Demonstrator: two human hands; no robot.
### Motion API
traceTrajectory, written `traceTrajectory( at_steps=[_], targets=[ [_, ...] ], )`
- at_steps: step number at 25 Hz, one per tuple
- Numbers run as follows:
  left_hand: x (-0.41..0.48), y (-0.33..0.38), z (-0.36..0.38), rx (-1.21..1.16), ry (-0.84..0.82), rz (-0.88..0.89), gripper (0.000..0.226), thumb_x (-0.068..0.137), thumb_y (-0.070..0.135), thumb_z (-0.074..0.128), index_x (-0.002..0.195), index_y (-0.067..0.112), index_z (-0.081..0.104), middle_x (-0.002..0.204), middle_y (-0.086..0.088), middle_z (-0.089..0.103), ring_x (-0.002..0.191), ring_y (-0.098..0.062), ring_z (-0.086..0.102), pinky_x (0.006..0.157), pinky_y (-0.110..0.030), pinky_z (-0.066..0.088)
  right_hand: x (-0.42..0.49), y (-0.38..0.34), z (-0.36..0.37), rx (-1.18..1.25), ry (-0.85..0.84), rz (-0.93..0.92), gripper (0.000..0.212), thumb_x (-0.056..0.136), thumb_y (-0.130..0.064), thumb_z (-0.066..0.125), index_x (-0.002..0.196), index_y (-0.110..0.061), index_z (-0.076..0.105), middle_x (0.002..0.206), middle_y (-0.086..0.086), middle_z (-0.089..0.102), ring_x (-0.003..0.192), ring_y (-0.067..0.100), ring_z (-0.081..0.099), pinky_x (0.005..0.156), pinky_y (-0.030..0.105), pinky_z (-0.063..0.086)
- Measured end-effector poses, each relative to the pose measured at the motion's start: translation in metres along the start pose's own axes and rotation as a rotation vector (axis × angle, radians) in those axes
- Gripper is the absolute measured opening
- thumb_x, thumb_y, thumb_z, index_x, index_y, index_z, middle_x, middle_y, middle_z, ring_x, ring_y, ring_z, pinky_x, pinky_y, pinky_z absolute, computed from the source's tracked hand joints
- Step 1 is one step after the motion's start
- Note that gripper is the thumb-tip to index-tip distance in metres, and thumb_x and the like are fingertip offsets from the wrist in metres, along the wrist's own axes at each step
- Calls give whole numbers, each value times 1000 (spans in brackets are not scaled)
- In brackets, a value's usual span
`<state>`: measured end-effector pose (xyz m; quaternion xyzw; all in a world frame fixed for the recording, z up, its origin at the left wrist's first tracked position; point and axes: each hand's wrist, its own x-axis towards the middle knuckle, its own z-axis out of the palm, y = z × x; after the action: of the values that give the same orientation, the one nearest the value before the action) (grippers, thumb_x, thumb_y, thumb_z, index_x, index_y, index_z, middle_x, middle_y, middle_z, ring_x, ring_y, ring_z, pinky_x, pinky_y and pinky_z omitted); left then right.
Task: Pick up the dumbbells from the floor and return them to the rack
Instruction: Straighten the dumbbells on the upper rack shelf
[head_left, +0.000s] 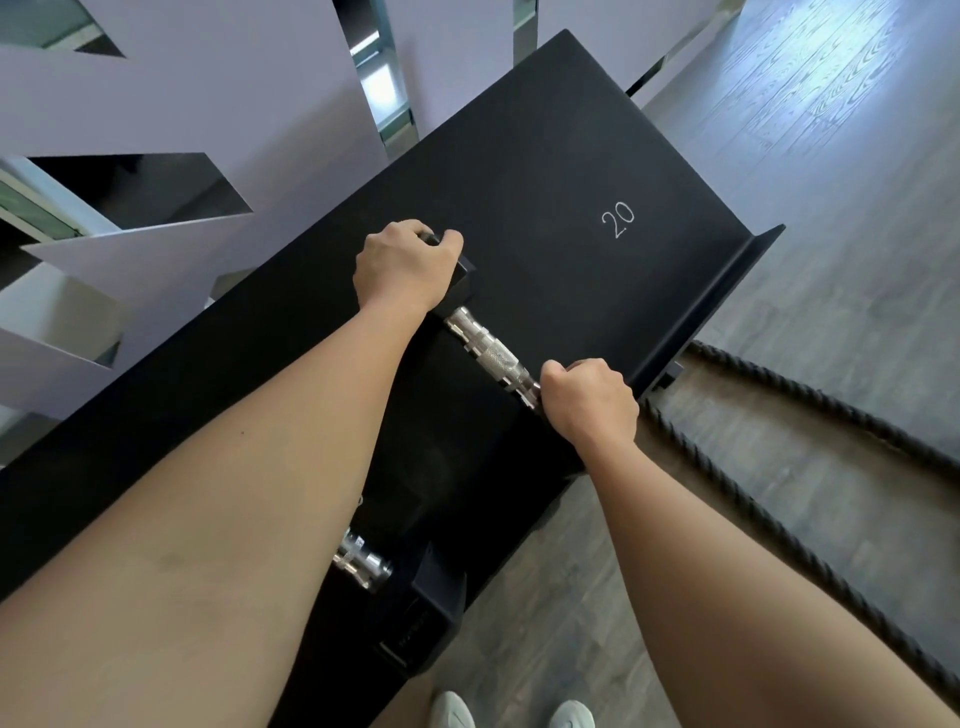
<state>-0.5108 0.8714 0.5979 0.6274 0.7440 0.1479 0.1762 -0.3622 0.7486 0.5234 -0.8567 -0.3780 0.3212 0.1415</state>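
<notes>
A black dumbbell (488, 353) lay across the black rack (545, 171), its knurled chrome handle running from the middle of the shelf toward the shelf's front lip. The left hand (402, 267) was curled over the far black head of that dumbbell, fingers wrapped down around it. The right hand (589, 400) was closed in a fist at the near end of the handle, right at the rack's front edge (the near head was hidden beneath it, so exactly what the fingers pinched could not be told). A white "20" (618, 218) was printed on the shelf toward its right end, well apart from the hands. A second dumbbell (395, 587) sat on the rack's lower level, near its front edge, partly hidden by the left forearm. A thick black rope (810, 447) trailed over the wooden floor (831, 156) beside the rack's right end.
</notes>
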Motion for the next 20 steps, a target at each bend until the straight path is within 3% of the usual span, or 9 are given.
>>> traceTrajectory(
  at_steps=[3, 7, 10, 13, 16, 18, 20],
  targets=[
    [-9, -3, 2, 18, 27, 45, 49, 97, 53, 41, 126, 18, 60, 118, -10, 64, 103, -23, 59, 71, -29, 41, -3, 1, 0, 21, -5, -27, 36, 84, -35, 43, 76, -7, 64, 67, 3, 58, 63, 26, 53, 61, 34, 37],
    [-16, -9, -7, 92, -69, 123, 58, 100, 55, 33, 141, 15, 44, 132, -13, 53, 117, -28, 53, 81, -33, 40, -10, 7, -4, 31, -33, -127, 34, 90, -25, 36, 86, -5, 63, 76, 5, 57, 85, 33, 55, 70, 36, 37],
    [-32, -17, -22, 60, -204, 114, 60, 101, 48, 37, 154, 22, 26, 150, -12, 37, 133, -30, 42, 97, -40, 40, -24, 8, -14, -71, -133, -249, 33, 98, -13, 28, 110, -2, 57, 107, 15, 58, 108, 40, 51, 89, 44, 43],
    [-66, -16, -52, 9, -192, 99, 60, 101, 51, 36, 152, 20, 32, 150, -11, 40, 134, -27, 42, 101, -40, 39, -45, -2, -37, -141, -240, -195, 45, 106, -32, 23, 138, -10, 46, 132, 18, 52, 121, 39, 48, 97, 43, 41],
    [-101, -12, -91, -29, -175, 103, 59, 101, 56, 32, 144, 18, 44, 140, -11, 50, 125, -25, 50, 90, -35, 41, -63, -28, -68, -54, -239, -197, 56, 104, -46, 28, 127, -2, 55, 124, 19, 59, 107, 34, 55, 82, 36, 40],
    [-121, -12, -121, -9, -157, 130, 59, 100, 58, 32, 140, 17, 49, 138, -9, 53, 123, -24, 51, 88, -34, 41, -77, -48, -87, 24, -218, -301, 52, 102, -46, 31, 105, -4, 62, 107, 15, 63, 96, 31, 55, 76, 34, 38],
    [-138, -18, -158, 58, -128, 150, 62, 99, 61, 33, 140, 17, 49, 141, -8, 52, 127, -24, 50, 95, -38, 43, -99, -73, -104, 80, -221, -415, 49, 101, -47, 33, 79, -10, 56, 87, 8, 61, 89, 29, 57, 69, 34, 38]
  ],
)
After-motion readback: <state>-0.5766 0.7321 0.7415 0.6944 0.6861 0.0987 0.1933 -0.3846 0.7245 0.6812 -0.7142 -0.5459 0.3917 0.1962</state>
